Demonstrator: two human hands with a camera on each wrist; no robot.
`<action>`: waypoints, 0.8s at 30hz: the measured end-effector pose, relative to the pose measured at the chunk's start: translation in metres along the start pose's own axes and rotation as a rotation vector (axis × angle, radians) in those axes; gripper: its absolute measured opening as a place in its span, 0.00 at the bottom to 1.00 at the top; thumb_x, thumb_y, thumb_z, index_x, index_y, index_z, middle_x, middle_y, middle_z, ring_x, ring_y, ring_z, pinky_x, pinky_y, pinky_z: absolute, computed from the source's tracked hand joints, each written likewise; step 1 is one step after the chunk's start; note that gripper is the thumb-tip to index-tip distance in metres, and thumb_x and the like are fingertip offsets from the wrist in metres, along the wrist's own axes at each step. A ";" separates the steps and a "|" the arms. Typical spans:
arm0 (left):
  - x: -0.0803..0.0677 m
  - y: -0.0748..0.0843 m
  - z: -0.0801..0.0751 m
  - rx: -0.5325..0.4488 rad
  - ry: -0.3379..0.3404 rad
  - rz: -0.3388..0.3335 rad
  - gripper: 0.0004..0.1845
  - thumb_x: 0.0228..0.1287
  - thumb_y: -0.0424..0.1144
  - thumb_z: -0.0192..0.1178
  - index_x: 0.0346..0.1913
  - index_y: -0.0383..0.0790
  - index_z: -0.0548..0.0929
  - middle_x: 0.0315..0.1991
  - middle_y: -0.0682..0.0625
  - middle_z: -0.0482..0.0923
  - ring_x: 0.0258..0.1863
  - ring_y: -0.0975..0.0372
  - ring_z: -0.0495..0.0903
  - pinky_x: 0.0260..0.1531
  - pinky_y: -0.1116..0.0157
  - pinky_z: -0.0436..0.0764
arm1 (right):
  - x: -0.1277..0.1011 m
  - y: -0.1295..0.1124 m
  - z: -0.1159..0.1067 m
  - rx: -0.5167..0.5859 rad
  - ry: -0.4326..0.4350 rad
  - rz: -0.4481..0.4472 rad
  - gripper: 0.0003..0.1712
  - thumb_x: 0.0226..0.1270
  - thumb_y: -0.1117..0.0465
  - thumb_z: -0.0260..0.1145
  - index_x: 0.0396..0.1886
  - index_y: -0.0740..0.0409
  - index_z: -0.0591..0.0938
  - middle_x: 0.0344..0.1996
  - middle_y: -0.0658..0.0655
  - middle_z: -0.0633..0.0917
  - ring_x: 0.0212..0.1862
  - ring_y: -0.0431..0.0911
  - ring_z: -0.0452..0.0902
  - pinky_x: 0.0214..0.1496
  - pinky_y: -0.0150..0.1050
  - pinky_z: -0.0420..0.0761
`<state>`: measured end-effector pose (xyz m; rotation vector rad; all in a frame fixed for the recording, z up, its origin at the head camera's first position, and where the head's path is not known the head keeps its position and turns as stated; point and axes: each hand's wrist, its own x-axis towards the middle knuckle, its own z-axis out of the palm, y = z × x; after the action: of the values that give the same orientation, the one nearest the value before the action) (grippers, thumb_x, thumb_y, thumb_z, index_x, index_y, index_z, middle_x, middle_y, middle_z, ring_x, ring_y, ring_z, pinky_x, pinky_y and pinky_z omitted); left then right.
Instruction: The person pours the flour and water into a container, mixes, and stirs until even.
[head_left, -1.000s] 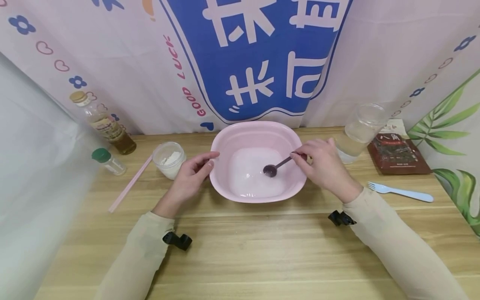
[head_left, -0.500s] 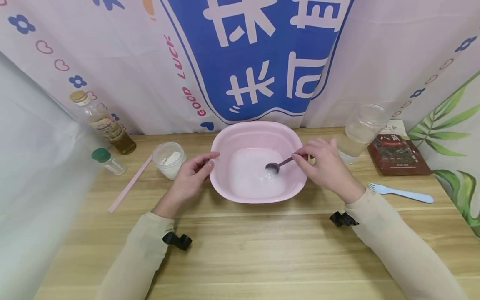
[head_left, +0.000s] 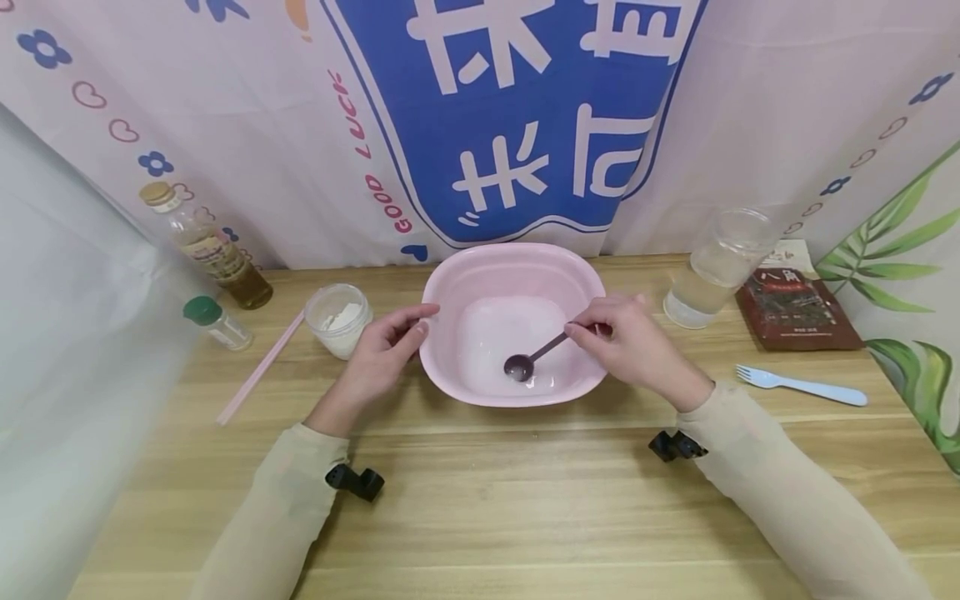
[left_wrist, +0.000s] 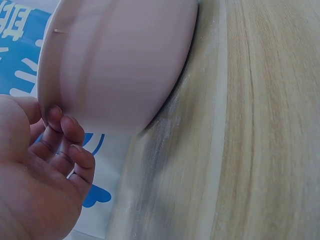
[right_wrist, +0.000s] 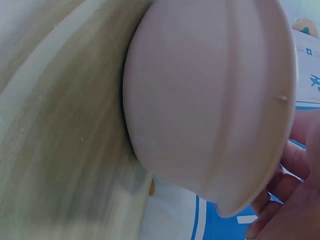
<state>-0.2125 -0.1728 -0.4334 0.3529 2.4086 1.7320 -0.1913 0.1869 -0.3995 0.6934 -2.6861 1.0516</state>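
Note:
A pink plastic basin (head_left: pixel 517 277) stands on the wooden table, holding a shallow whitish liquid (head_left: pixel 486 329). My left hand (head_left: pixel 378 354) pinches its left rim; in the left wrist view, the fingers (left_wrist: pixel 72 132) bend under the lip. With my right hand (head_left: pixel 633 346) I grip the handle of a dark brown measuring spoon (head_left: pixel 519 367) over the right rim. The spoon's bowl sits in the liquid near the basin's front. In the right wrist view the basin wall (right_wrist: pixel 200 95) hides the spoon, and the right hand shows only partly.
Left of the basin are a jar of white powder (head_left: pixel 341 325), pink chopsticks (head_left: pixel 261 367), a green-capped shaker (head_left: pixel 217 323) and an oil bottle (head_left: pixel 217 254). To the right stand a clear jug of water (head_left: pixel 708 275), a brown spice packet (head_left: pixel 798 308) and a blue fork (head_left: pixel 802 383).
The spoon's bowl has swept left and toward the basin's front, with my right hand moving left and slightly down. My left hand and the basin have stayed put.

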 end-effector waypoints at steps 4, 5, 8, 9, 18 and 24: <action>0.000 0.000 0.000 0.008 0.001 -0.002 0.20 0.86 0.36 0.53 0.73 0.35 0.79 0.58 0.34 0.82 0.45 0.65 0.80 0.46 0.71 0.86 | 0.001 -0.003 0.003 -0.052 0.022 0.006 0.04 0.72 0.64 0.74 0.37 0.58 0.93 0.23 0.50 0.80 0.36 0.50 0.73 0.50 0.46 0.59; 0.000 0.000 0.000 0.011 0.000 -0.002 0.20 0.86 0.36 0.53 0.73 0.35 0.79 0.58 0.34 0.82 0.46 0.65 0.80 0.46 0.71 0.86 | 0.001 -0.004 0.003 -0.068 0.034 -0.003 0.04 0.72 0.64 0.74 0.37 0.58 0.93 0.23 0.50 0.80 0.36 0.50 0.73 0.51 0.47 0.59; 0.000 -0.001 -0.001 0.017 -0.001 -0.002 0.20 0.86 0.36 0.53 0.73 0.36 0.79 0.59 0.34 0.82 0.46 0.64 0.80 0.47 0.70 0.86 | 0.002 -0.004 0.003 -0.115 0.066 -0.030 0.04 0.72 0.64 0.74 0.37 0.58 0.93 0.24 0.50 0.82 0.36 0.51 0.73 0.49 0.48 0.58; 0.000 -0.001 -0.001 0.018 -0.002 -0.002 0.20 0.86 0.36 0.53 0.73 0.36 0.79 0.60 0.34 0.82 0.46 0.64 0.80 0.47 0.70 0.86 | 0.003 -0.005 0.003 -0.127 0.074 -0.035 0.04 0.72 0.64 0.74 0.37 0.58 0.93 0.24 0.51 0.82 0.36 0.51 0.73 0.49 0.48 0.58; 0.000 -0.001 -0.001 0.014 -0.004 0.003 0.20 0.86 0.36 0.53 0.73 0.36 0.79 0.62 0.34 0.82 0.47 0.64 0.80 0.46 0.73 0.86 | 0.008 -0.006 0.002 -0.086 0.137 0.017 0.06 0.74 0.63 0.73 0.39 0.60 0.94 0.27 0.55 0.85 0.38 0.52 0.73 0.49 0.47 0.57; 0.000 -0.001 -0.001 -0.002 -0.012 0.002 0.21 0.86 0.35 0.53 0.73 0.35 0.79 0.63 0.33 0.81 0.47 0.65 0.81 0.46 0.74 0.86 | 0.014 -0.011 0.010 -0.016 0.097 0.054 0.07 0.74 0.62 0.73 0.38 0.60 0.94 0.28 0.55 0.87 0.40 0.53 0.73 0.51 0.48 0.57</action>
<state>-0.2131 -0.1738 -0.4338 0.3649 2.3988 1.7287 -0.1983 0.1684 -0.3962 0.5548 -2.6404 1.0472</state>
